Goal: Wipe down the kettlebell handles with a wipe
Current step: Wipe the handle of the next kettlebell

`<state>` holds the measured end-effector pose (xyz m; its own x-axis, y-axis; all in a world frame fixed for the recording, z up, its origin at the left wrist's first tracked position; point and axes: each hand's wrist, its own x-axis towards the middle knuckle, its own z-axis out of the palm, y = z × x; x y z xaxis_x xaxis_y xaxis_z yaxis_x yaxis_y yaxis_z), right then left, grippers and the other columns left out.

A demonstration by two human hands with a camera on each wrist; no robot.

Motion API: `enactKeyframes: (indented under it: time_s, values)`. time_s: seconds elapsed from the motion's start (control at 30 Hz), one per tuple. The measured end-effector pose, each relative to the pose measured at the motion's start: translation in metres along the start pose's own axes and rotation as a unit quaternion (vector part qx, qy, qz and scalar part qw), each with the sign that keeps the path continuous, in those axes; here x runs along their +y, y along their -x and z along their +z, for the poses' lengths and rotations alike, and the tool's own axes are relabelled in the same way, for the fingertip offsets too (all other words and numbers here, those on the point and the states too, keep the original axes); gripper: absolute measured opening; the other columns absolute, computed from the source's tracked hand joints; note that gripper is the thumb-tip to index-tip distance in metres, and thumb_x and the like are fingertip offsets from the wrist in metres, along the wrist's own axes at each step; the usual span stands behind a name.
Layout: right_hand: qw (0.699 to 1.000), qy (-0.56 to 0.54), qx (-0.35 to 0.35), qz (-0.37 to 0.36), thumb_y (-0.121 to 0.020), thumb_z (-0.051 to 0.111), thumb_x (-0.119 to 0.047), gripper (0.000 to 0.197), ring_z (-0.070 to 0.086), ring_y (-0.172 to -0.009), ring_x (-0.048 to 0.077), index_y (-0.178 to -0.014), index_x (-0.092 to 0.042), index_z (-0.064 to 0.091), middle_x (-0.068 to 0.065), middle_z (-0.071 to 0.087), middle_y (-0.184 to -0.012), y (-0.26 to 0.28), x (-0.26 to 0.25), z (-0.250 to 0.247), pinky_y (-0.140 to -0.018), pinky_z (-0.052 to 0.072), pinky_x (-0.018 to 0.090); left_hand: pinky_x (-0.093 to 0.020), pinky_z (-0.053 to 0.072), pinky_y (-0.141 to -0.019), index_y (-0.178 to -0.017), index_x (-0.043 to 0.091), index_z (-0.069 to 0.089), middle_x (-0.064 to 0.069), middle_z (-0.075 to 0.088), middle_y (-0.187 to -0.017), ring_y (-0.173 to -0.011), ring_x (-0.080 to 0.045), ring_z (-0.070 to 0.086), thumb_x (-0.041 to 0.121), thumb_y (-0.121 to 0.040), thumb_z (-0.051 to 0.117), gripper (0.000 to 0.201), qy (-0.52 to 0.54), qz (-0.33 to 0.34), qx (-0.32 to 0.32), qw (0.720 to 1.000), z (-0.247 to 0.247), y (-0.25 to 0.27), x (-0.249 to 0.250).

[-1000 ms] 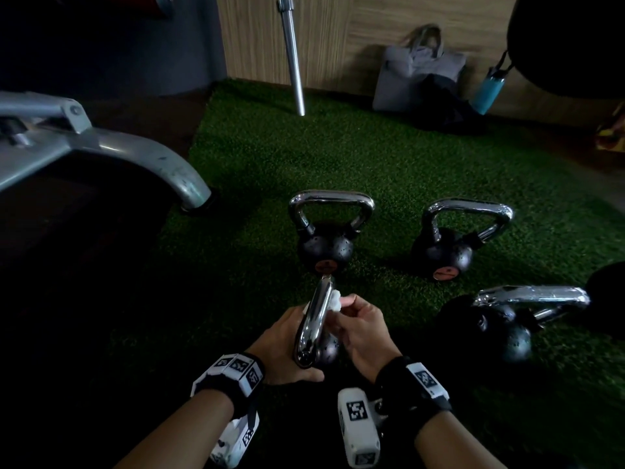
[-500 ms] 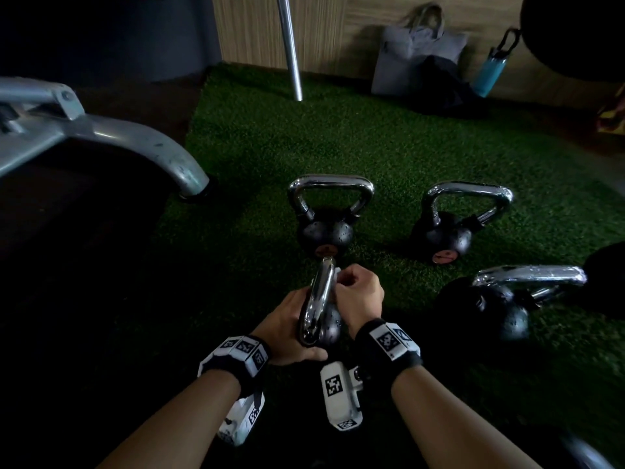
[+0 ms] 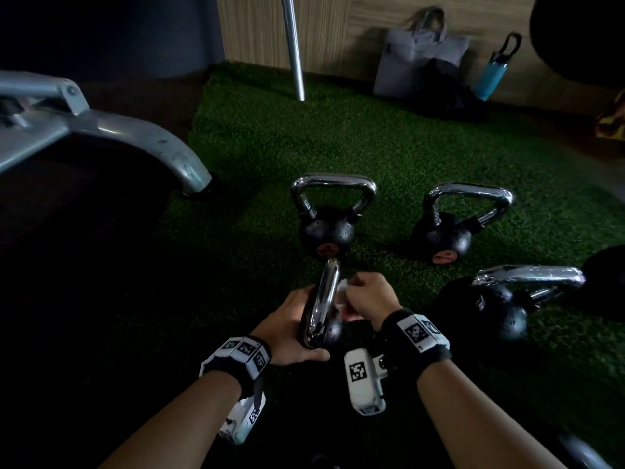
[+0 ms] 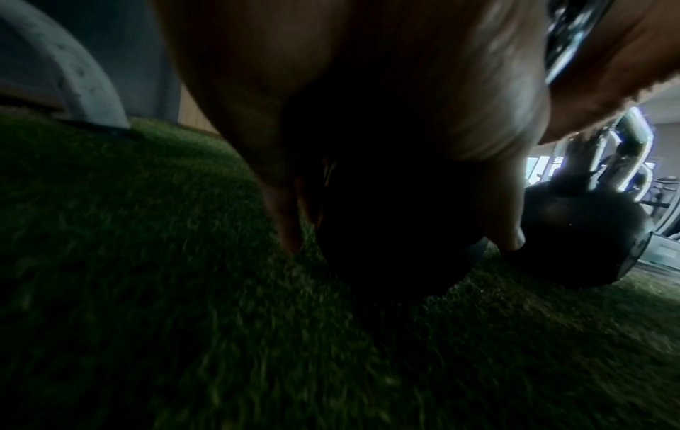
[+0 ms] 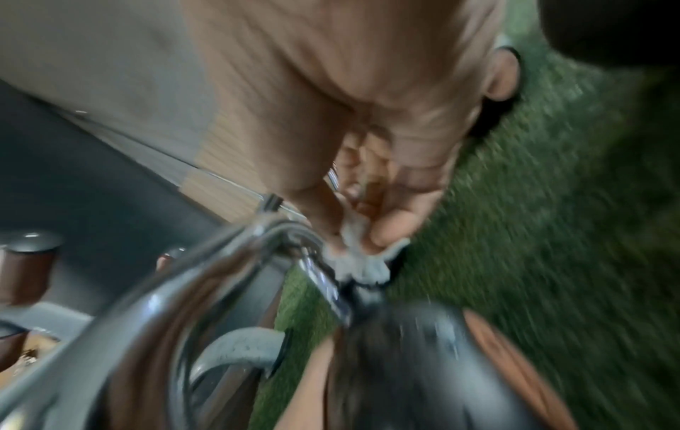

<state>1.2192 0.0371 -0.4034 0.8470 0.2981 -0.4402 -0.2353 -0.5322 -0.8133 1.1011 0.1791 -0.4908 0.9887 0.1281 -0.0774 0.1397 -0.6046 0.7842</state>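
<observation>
A small black kettlebell point(image 3: 329, 330) with a chrome handle point(image 3: 325, 299) stands on green turf just in front of me. My left hand point(image 3: 291, 330) cups its ball from the left, thumb point(image 3: 313, 355) curled under the near side. My right hand point(image 3: 367, 299) pinches a white wipe point(image 3: 342, 292) against the right side of that handle. In the right wrist view the wipe point(image 5: 362, 261) sits bunched between fingertips and thumb at the handle's point(image 5: 206, 279) far leg. The left wrist view shows only palm point(image 4: 368, 87) and the dark ball point(image 4: 397, 232).
Another kettlebell point(image 3: 326, 231) stands right behind the held one, a second point(image 3: 446, 238) to its right, and a larger one point(image 3: 500, 309) lies at the right. A grey machine leg point(image 3: 142, 143) ends at the left turf edge. A steel bar point(image 3: 294, 45), bags and a bottle point(image 3: 493, 69) line the wall.
My right hand has slid back and forth along the handle with the wipe, and a corner of the wipe shows again beside it. The left hand has kept its hold on the ball.
</observation>
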Motion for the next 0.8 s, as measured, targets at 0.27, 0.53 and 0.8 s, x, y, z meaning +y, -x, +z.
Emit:
enactKeyframes:
  time_s: [0.27, 0.53, 0.8]
  values:
    - [0.883, 0.239, -0.021, -0.403, -0.083, 0.057, 0.01, 0.045, 0.052, -0.094, 0.01, -0.115, -0.015, 0.076, -0.008, 0.052, -0.096, -0.002, -0.035, -0.023, -0.081, 0.034, 0.001, -0.035, 0.038, -0.119, -0.152, 0.028, 0.035, -0.003, 0.048, -0.154, -0.142, -0.016, 0.045, 0.014, -0.066, 0.068, 0.093, 0.044, -0.043, -0.069, 0.996, -0.057, 0.003, 0.034]
    - [0.83, 0.374, -0.123, -0.395, -0.078, 0.065, -0.005, 0.037, 0.052, -0.088, 0.014, -0.104, -0.028, 0.078, -0.006, 0.044, -0.094, -0.008, -0.051, -0.04, -0.08, 0.046, 0.028, -0.033, 0.059, -0.074, -0.104, 0.037, 0.066, 0.013, 0.069, -0.085, -0.081, -0.008, 0.069, 0.063, -0.063, 0.068, 0.049, -0.171, -0.025, 0.014, 0.985, -0.067, 0.018, 0.12]
    - [0.885, 0.326, -0.061, -0.327, -0.076, 0.078, -0.017, 0.016, 0.063, -0.072, 0.009, -0.09, -0.024, 0.083, -0.002, 0.067, -0.072, 0.016, -0.029, -0.067, -0.062, 0.045, 0.02, -0.031, 0.057, -0.086, -0.118, 0.05, 0.069, 0.016, 0.072, -0.107, -0.098, -0.006, 0.069, 0.052, -0.061, 0.089, 0.061, -0.253, -0.011, -0.045, 0.966, -0.112, -0.005, 0.112]
